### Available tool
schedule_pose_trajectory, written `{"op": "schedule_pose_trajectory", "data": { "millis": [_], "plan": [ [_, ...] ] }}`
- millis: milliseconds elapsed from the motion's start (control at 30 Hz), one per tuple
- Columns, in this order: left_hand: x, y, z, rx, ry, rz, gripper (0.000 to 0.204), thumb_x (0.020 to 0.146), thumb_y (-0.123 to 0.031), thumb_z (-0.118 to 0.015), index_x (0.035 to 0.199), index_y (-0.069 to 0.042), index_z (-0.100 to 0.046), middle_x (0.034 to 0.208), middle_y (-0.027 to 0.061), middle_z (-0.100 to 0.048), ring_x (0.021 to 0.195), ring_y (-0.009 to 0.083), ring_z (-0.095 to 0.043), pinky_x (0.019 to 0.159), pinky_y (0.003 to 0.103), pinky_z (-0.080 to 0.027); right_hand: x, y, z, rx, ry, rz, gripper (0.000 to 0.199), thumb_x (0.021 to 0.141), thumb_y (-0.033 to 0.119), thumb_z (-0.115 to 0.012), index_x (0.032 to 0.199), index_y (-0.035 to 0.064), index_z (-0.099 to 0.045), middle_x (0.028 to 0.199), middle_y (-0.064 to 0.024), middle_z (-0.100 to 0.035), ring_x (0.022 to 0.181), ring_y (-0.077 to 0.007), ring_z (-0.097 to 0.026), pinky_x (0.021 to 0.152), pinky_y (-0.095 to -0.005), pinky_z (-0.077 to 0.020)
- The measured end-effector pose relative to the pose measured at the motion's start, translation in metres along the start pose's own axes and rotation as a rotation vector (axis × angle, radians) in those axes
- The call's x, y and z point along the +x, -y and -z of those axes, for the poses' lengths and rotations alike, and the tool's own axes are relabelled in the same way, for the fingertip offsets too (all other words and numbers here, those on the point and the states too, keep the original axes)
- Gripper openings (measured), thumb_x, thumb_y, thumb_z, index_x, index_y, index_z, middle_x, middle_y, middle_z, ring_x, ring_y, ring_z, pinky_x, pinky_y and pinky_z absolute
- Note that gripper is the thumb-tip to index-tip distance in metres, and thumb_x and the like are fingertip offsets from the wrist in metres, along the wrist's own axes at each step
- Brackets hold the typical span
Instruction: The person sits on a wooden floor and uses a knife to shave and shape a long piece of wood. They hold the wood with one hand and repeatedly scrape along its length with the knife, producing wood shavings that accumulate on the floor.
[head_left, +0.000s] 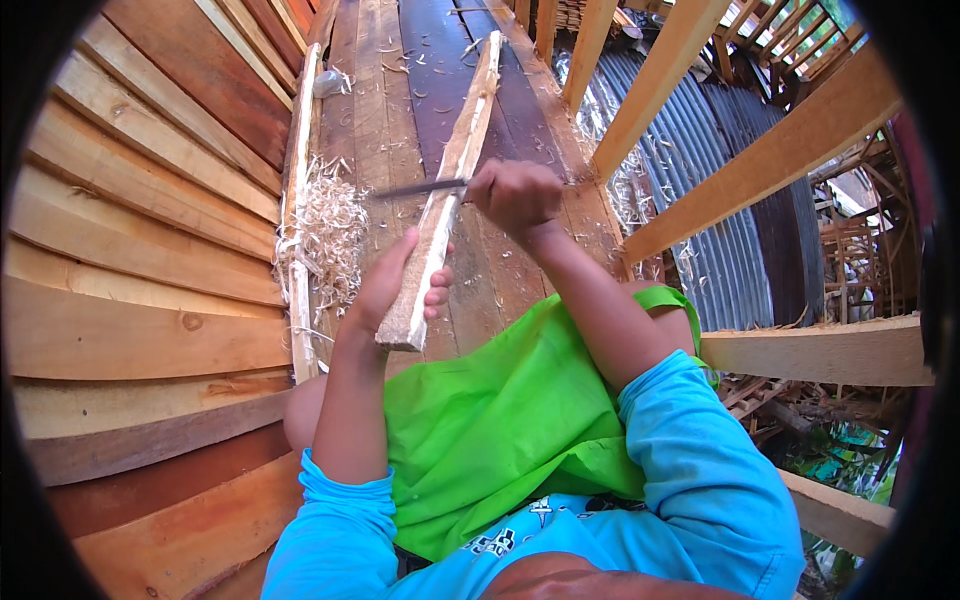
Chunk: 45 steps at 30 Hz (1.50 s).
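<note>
A long, rough piece of wood [462, 160] slants away from me, its near end by my lap and its far end over the plank floor. My left hand [400, 277] is wrapped round it close to the near end, thumb on one side and fingers on the other. In my right hand [517, 197] is a knife; the fist is closed on its handle, which the fingers hide. The dark knife blade [418, 188] points left and lies across the wood, about midway along it. Pale, freshly cut wood shows along the stick's right side.
Curled wood shavings [333, 225] are heaped at the left, beside a pale strip of wood [299, 200] along the plank wall [150, 250]. More shavings litter the plank floor [385, 130]. Wooden railing posts [760, 165] stand at the right, with corrugated metal sheets [700, 180] beyond. A green apron [520, 420] covers my lap.
</note>
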<state>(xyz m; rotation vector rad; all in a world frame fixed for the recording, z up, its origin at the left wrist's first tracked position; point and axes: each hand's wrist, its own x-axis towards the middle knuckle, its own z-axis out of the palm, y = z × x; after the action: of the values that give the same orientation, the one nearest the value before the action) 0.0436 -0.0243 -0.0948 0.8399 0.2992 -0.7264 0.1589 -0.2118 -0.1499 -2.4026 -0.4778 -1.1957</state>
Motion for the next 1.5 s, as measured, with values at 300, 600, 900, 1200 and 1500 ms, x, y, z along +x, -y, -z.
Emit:
{"op": "schedule_pose_trajectory", "data": {
  "millis": [300, 600, 900, 1200, 1500],
  "plan": [
    [-0.006, 0.003, 0.005, -0.088, 0.018, -0.005, 0.045, 0.1, -0.045, -0.036, 0.118, -0.004, -0.044, 0.07, 0.0021, -0.043, 0.05, 0.0087, -0.043, 0.039, 0.022, -0.038, 0.013, 0.028, 0.036, 0.089, 0.582, -0.25, 0.05, 0.088, 0.029, -0.043, 0.05, 0.0032, -0.061, 0.046, -0.0173, -0.054, 0.044, -0.0345, -0.059, 0.052, -0.047, -0.0499],
    [0.006, 0.006, 0.004, -0.147, 0.098, 0.009, 0.046, 0.101, -0.046, -0.031, 0.115, -0.004, -0.044, 0.074, 0.0038, -0.046, 0.055, 0.0124, -0.045, 0.046, 0.026, -0.042, 0.003, 0.005, 0.016, 0.048, 0.378, -0.154, 0.04, 0.084, 0.024, -0.046, 0.049, 0.0077, -0.057, 0.049, -0.0133, -0.056, 0.043, -0.0308, -0.057, 0.045, -0.0422, -0.0471],
    [0.01, 0.004, 0.014, -0.254, 0.173, 0.015, 0.046, 0.102, -0.045, -0.03, 0.116, -0.004, -0.043, 0.075, 0.0036, -0.046, 0.055, 0.0127, -0.045, 0.046, 0.026, -0.042, 0.002, 0.006, 0.001, 0.106, 0.122, -0.044, 0.041, 0.084, 0.023, -0.045, 0.045, 0.0126, -0.051, 0.043, -0.009, -0.051, 0.036, -0.0253, -0.052, 0.039, -0.0386, -0.0433],
    [0.004, 0.016, 0.002, -0.147, 0.056, 0.008, 0.048, 0.1, -0.049, -0.029, 0.115, -0.005, -0.043, 0.072, 0.0062, -0.047, 0.055, 0.0162, -0.047, 0.046, 0.031, -0.043, 0.011, 0.014, 0.026, 0.002, 0.436, -0.214, 0.047, 0.087, 0.028, -0.044, 0.051, 0.0036, -0.062, 0.047, -0.0193, -0.054, 0.046, -0.0363, -0.06, 0.049, -0.0453, -0.0501],
    [0.009, 0.021, 0.001, -0.111, 0.021, -0.026, 0.046, 0.101, -0.047, -0.029, 0.113, -0.006, -0.043, 0.074, 0.0061, -0.047, 0.057, 0.0154, -0.047, 0.048, 0.03, -0.043, 0.0, -0.001, 0.007, 0.092, 0.297, -0.108, 0.041, 0.082, 0.023, -0.048, 0.044, 0.0071, -0.053, 0.045, -0.0156, -0.053, 0.039, -0.0329, -0.056, 0.043, -0.0428, -0.0475]
  ]
}}
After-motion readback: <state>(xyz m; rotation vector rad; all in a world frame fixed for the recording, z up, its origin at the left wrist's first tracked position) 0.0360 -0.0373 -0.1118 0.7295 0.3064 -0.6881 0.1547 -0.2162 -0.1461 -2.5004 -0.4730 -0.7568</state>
